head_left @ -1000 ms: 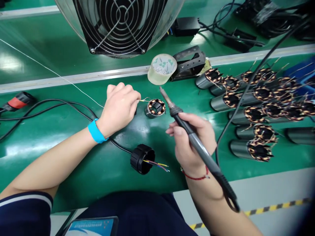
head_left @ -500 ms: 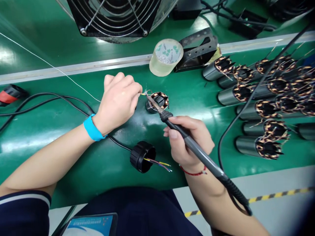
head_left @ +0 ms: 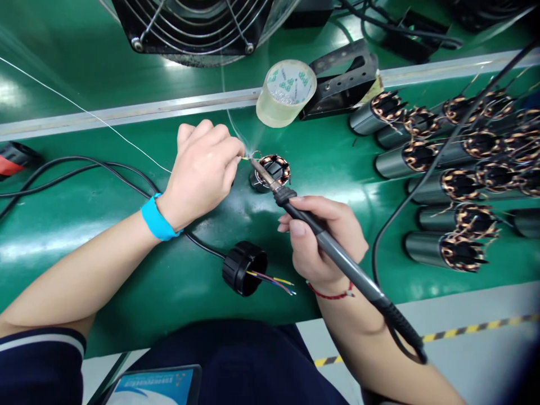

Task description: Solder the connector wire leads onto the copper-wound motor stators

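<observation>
My right hand (head_left: pixel 324 242) grips a soldering iron (head_left: pixel 337 253) by its grey handle. The iron's tip meets the end of a thin yellow wire (head_left: pixel 246 158) beside a small motor stator (head_left: pixel 276 169) with copper windings, and smoke rises there. My left hand (head_left: pixel 206 163) is closed, pinching that yellow wire between thumb and forefinger; its palm side is hidden. A thin whitish strand like solder wire (head_left: pixel 105 130) runs from the upper left in behind this hand. Nearer me lies a black round cap (head_left: pixel 238 269), with several coloured wires (head_left: pixel 274 279) sticking out of it.
Several motor stators (head_left: pixel 459 185) lie in rows at the right. A tape roll (head_left: pixel 284 93) and a black metal holder (head_left: pixel 341 84) stand behind the stator, near a fan (head_left: pixel 194 28). A black cable (head_left: pixel 84 163) loops across the left; the iron's cord (head_left: pixel 396 205) hangs at the right.
My right hand has brought the iron's tip leftward and down from above the stator onto the yellow wire's end. Smoke has appeared. My left hand keeps its pinch.
</observation>
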`<act>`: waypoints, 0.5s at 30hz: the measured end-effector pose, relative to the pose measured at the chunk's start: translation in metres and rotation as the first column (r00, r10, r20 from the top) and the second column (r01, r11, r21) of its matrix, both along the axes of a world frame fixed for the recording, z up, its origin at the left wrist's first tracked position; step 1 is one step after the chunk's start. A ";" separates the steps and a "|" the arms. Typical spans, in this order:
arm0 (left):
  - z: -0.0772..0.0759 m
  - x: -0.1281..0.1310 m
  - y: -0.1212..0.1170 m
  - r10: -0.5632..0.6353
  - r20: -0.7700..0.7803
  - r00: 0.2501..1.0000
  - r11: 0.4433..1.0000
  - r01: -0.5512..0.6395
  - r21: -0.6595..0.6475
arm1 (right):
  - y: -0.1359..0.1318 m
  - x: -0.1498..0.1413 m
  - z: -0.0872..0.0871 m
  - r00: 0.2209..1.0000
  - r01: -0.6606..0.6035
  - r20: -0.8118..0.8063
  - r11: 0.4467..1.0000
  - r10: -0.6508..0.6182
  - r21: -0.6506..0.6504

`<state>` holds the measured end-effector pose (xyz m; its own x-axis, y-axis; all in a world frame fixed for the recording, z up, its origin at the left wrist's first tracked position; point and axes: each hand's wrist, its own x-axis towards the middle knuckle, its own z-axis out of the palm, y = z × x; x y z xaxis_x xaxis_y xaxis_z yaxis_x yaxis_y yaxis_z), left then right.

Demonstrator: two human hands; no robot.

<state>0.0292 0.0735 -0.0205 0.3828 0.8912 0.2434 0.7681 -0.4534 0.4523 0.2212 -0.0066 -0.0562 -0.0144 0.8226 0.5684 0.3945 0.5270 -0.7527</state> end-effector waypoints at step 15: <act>-0.002 0.000 0.000 0.018 -0.134 0.991 0.995 -0.005 0.098 | 0.002 0.001 0.000 0.999 -0.008 -0.041 0.999 0.010 0.048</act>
